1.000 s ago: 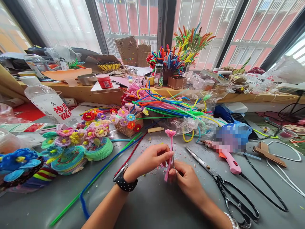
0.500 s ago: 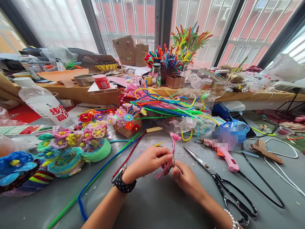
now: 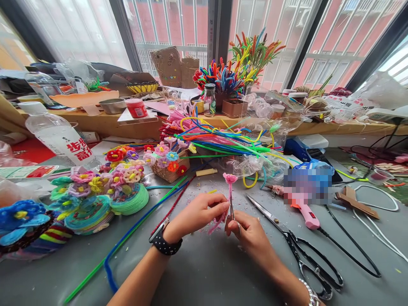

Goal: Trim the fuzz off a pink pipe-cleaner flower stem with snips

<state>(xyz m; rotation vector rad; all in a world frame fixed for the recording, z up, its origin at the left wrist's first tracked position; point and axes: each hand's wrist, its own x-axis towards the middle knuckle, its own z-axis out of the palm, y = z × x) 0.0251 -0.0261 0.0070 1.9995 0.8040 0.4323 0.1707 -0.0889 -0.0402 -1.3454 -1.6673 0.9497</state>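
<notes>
My left hand [image 3: 207, 212] is closed, its fingers pinching a pink pipe-cleaner flower [image 3: 230, 178] by the stem. The flower's head stands up above the fingertips, and a fuzzy pink end hangs below them. In my right hand [image 3: 244, 225], fingers closed round the handles, is a small pair of scissors [image 3: 231, 206]. Its blades point up, right against the pink stem under the flower head; whether they are parted I cannot tell. Both hands are close together over the grey table [image 3: 204, 272].
Large black-handled scissors [image 3: 287, 231] and a pink glue gun [image 3: 309, 216] with its cord lie on the right. Pipe-cleaner flower pots [image 3: 129, 199] stand on the left, beside green and blue pipe cleaners [image 3: 111, 255]. A pipe-cleaner heap [image 3: 219, 136] and a water bottle [image 3: 60, 136] are farther back.
The flower head has shifted slightly left and up. My right hand has moved a little left, bringing the small scissors more upright against the stem.
</notes>
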